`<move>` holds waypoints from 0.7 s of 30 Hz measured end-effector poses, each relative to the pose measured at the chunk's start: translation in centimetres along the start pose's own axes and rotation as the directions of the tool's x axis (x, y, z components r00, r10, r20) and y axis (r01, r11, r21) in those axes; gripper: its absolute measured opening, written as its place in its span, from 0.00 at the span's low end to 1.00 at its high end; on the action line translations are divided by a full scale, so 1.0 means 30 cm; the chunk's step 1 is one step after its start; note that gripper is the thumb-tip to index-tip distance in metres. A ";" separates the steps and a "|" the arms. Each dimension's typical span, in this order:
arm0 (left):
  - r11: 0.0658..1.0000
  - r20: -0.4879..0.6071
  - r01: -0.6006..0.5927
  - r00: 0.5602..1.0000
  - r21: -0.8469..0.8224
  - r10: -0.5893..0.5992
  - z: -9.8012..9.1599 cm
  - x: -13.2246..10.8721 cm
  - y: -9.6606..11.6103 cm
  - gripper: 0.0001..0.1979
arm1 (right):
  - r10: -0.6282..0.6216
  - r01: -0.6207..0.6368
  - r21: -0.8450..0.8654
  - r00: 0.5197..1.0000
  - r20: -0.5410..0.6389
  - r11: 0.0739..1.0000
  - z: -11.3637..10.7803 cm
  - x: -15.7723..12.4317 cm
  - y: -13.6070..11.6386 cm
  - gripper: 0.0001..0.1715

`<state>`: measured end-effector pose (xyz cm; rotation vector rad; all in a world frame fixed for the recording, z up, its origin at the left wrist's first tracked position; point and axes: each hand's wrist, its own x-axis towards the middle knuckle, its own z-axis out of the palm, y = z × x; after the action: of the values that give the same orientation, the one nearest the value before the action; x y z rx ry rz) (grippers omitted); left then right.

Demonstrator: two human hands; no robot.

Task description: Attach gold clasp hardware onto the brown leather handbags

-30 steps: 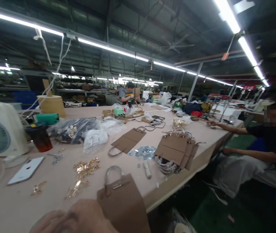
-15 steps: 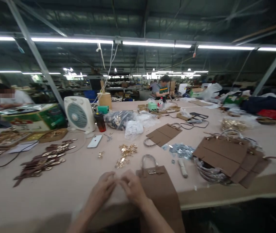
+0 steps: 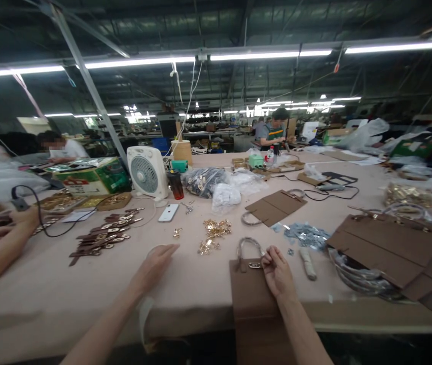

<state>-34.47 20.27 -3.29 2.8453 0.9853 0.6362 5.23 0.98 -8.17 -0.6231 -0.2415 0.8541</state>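
Observation:
My left hand [image 3: 157, 266] is over the table with its fingers stretched out to the right, and nothing shows in it. My right hand [image 3: 279, 271] is closed, its fingertips pinching at the right end of a plastic-wrapped bag handle [image 3: 249, 240]. The fingertips cover that end. That handle stands at the top of a brown bag panel [image 3: 250, 294], which hangs over the table's front edge. A gold metal plate [image 3: 254, 264] sits on the panel beside my right fingers. Gold metal fittings [image 3: 216, 229] lie in a loose pile beyond my hands.
Brown straps with metal fittings [image 3: 105, 235] lie at left, near a co-worker's arm [image 3: 3, 253]. A phone [image 3: 168, 213] and a fan [image 3: 147, 172] stand beyond. Right are small bluish pieces [image 3: 307, 235], a rolled bundle [image 3: 308, 263] and stacked brown panels [image 3: 387, 248].
My hands, together before, have moved apart: the right one to the handle, the left one out to the left. The view has turned left, showing a co-worker's arms at the left edge.

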 end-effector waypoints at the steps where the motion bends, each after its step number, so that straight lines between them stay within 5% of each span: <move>1: 1.000 0.023 0.029 0.999 0.010 -0.029 -0.007 0.000 -0.029 0.23 | 0.006 -0.006 0.018 1.000 -0.004 1.000 0.001 0.001 0.000 0.18; 5: 0.989 0.085 0.128 0.987 0.068 -0.134 -0.023 -0.008 -0.115 0.25 | 0.021 -0.021 0.014 1.000 0.000 1.000 0.004 -0.001 0.004 0.17; 8: 0.985 -0.021 0.149 0.989 0.091 -0.148 -0.024 0.019 -0.098 0.25 | 0.023 -0.023 0.024 1.000 -0.005 0.999 0.002 -0.001 0.007 0.17; 11: 0.990 -0.116 0.134 0.985 0.030 -0.130 -0.006 0.094 0.018 0.21 | 0.021 -0.021 0.026 1.000 0.000 0.999 0.003 -0.003 0.009 0.18; 14: 0.991 -0.081 0.099 0.991 -0.085 -0.106 0.046 0.197 0.196 0.18 | 0.019 -0.019 0.011 1.000 0.005 1.000 0.009 -0.009 0.007 0.19; 18: 0.987 0.011 0.146 0.989 -0.065 -0.146 0.170 0.324 0.414 0.15 | 0.021 -0.021 -0.010 1.000 0.005 1.000 0.017 -0.016 0.001 0.20; 21: 0.981 0.006 0.189 0.982 -0.040 -0.189 0.266 0.373 0.504 0.10 | 0.021 -0.020 -0.033 0.999 0.030 0.999 0.013 -0.019 -0.002 0.20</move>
<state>-14.56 15.64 -3.64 2.6741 1.2095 0.6257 4.72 0.67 -7.80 -0.6449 -0.2774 0.8816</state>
